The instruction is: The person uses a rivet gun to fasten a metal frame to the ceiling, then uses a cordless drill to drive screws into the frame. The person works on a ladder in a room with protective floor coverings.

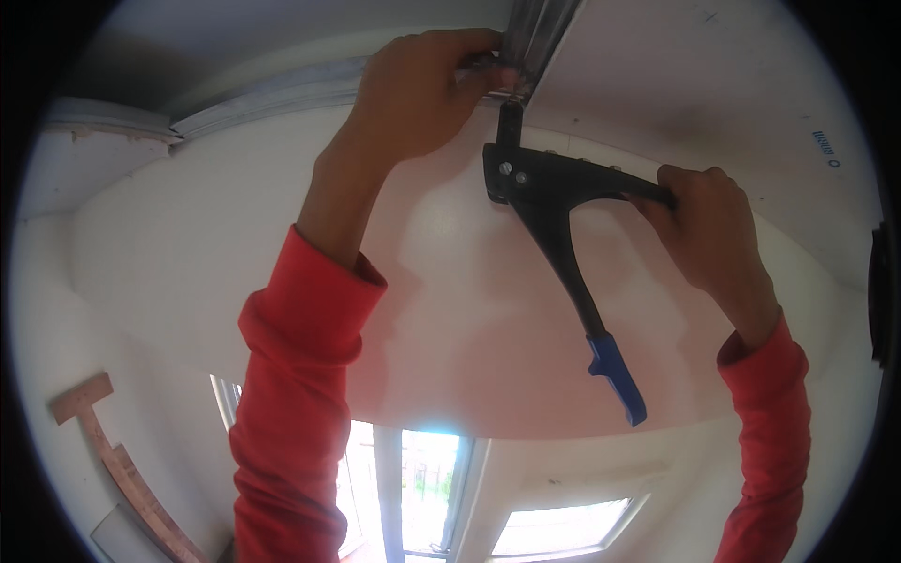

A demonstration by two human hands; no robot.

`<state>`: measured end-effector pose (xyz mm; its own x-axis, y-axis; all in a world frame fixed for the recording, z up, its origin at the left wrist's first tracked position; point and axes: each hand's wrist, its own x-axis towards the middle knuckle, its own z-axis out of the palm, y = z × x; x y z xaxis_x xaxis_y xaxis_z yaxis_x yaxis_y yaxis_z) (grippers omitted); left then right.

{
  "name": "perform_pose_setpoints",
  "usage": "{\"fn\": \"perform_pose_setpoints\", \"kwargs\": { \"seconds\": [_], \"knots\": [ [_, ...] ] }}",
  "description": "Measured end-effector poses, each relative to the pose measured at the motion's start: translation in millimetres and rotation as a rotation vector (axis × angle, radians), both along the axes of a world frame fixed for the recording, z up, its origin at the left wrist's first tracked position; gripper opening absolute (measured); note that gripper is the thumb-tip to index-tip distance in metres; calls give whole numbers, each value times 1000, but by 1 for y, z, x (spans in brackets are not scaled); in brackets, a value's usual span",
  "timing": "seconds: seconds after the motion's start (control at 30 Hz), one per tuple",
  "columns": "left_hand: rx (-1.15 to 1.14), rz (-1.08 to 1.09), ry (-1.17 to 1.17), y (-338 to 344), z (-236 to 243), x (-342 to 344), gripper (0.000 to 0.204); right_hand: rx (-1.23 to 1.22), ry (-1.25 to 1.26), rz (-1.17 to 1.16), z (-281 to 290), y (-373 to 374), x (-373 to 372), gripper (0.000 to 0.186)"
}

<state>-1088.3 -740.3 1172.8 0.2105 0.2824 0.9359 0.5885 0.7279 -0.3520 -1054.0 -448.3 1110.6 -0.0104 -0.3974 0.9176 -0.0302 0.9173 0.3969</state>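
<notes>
My right hand [704, 220] is closed around the end of the upper handle of a black hand riveter [544, 188]. Its other handle, tipped with a blue grip, hangs spread wide from it. The riveter's nose points up at a grey metal profile [542, 33] under the ceiling. Beside that nose, my left hand [422, 89] has its thumb and fingers pinched at the profile's edge. The exact contact between nose and metal is too small to make out.
Another metal track [282, 98] runs along the top of the pale wall [432, 244]. White ceiling board [694, 84] lies to the right of the profile. Below are a bright window [427, 488], a second opening [563, 528] and a T-shaped wooden piece [127, 474] at lower left.
</notes>
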Motion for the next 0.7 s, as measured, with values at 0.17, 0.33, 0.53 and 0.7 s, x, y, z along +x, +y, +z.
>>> {"fn": "perform_pose_setpoints", "kwargs": {
  "seconds": [0.17,0.33,0.53,0.7],
  "knots": [
    [-23,12,10,-3,6,3,38,15,27,0,5,2,0,40],
    [-131,24,-37,-9,2,11,70,-20,-54,33,8,2,-5,39],
    [-214,273,95,-10,-14,21,120,23,-36,47,13,3,-4,33],
    [-217,342,210,-3,-24,13,136,-3,-47,46,14,5,-5,42]
  ]
}}
